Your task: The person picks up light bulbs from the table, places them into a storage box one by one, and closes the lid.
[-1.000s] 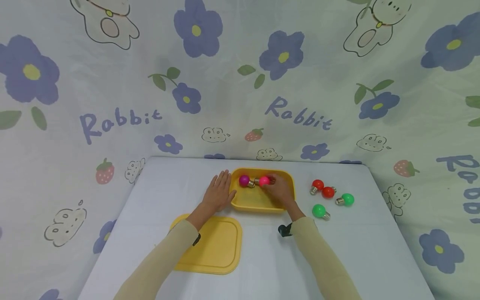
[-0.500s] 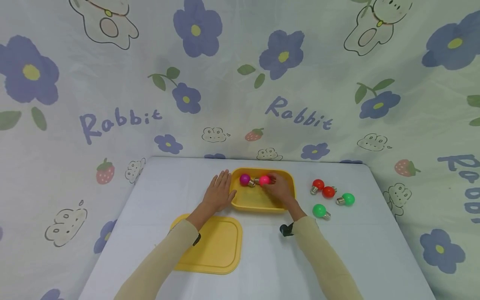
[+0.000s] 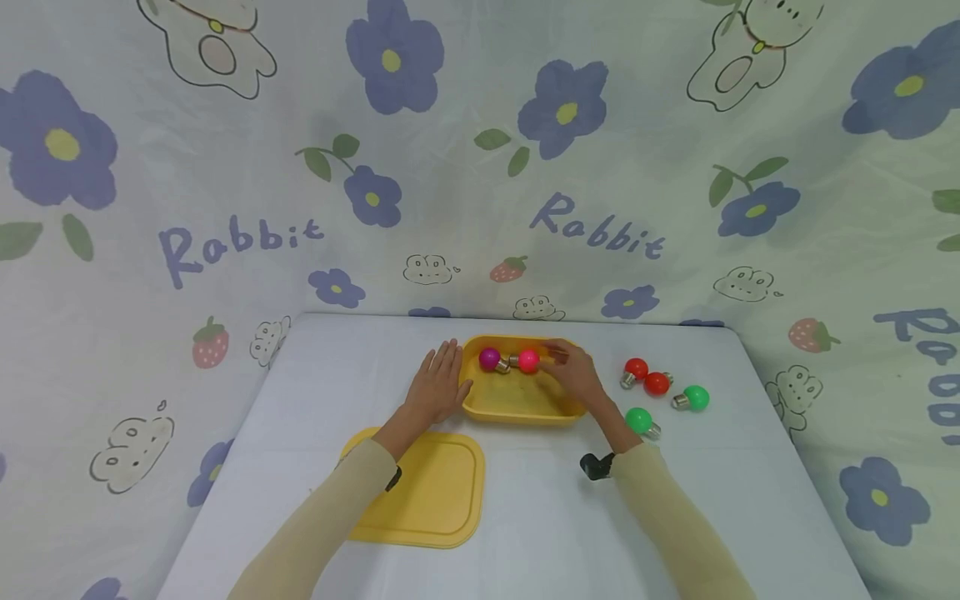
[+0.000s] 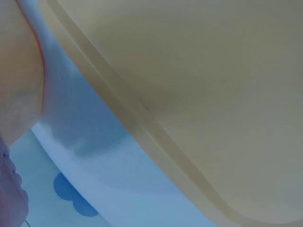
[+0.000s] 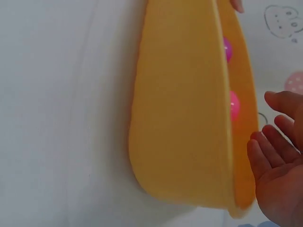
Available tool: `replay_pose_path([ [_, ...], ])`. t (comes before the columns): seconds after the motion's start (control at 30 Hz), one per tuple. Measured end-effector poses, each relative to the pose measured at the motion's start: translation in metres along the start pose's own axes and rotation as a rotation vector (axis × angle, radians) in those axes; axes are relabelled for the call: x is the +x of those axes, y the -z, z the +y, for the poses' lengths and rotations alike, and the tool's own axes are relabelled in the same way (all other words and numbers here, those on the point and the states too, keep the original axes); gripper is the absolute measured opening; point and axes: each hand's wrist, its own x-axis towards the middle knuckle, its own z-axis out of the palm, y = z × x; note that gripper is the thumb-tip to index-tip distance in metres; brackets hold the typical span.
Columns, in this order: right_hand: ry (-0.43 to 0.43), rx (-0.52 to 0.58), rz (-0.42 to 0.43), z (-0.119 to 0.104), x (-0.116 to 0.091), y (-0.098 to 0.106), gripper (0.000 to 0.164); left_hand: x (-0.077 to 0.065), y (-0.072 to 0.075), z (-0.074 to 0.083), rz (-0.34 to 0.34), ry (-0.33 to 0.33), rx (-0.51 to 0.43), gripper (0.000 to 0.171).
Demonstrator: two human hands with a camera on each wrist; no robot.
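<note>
On the white table (image 3: 525, 517), the yellow box (image 3: 525, 419) should be held steady while the bulbs inside it are handled. The yellow lid (image 3: 431, 500), flat in front of the box and to its left, partly under the left forearm (image 3: 337, 500), is best left undisturbed. The left hand (image 3: 437, 383) lies with straight fingers at the box's left wall; light, even pressure there is advisable. The right hand (image 3: 573, 371) is over the box's right end, its grip apart with nothing visibly held; contact with the pink bulb (image 3: 528, 360) cannot be confirmed, so any movement ought to clear both bulb and rim. Condition of bulbs: round, glossy, with silver screw bases. The pink bulb and the purple bulb (image 3: 489, 359) lie on their sides inside the box, near its far wall, bases facing each other. To the box's right lie two red bulbs (image 3: 636, 368), close together, and two green bulbs (image 3: 696, 397), set apart. All would probably roll if nudged.
</note>
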Motion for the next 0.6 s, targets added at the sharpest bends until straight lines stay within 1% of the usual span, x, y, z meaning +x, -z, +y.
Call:
replay_pose_path([
  [0.1, 0.035, -0.003, 0.002, -0.002, -0.008, 0.010, 0.043, -0.001, 0.000, 0.000, 0.023, -0.006, -0.009, 0.073],
  [0.2, 0.050, 0.006, 0.015, -0.002, -0.020, 0.021, 0.044, -0.003, -0.001, 0.000, 0.049, -0.015, -0.024, 0.071],
  [0.3, 0.056, 0.010, 0.032, -0.003, -0.034, 0.034, 0.044, -0.003, 0.000, 0.001, 0.062, -0.021, -0.029, 0.071],
  [0.4, 0.057, 0.012, 0.055, -0.001, -0.047, 0.047, 0.045, -0.002, 0.000, 0.001, 0.048, -0.015, -0.025, 0.072],
  [0.53, 0.069, -0.013, 0.093, 0.006, -0.064, 0.063, 0.045, 0.000, 0.001, 0.000, 0.006, 0.000, -0.004, 0.073],
  [0.6, 0.073, -0.027, 0.116, 0.010, -0.074, 0.071, 0.044, 0.000, 0.001, 0.000, 0.005, -0.001, 0.000, 0.073],
])
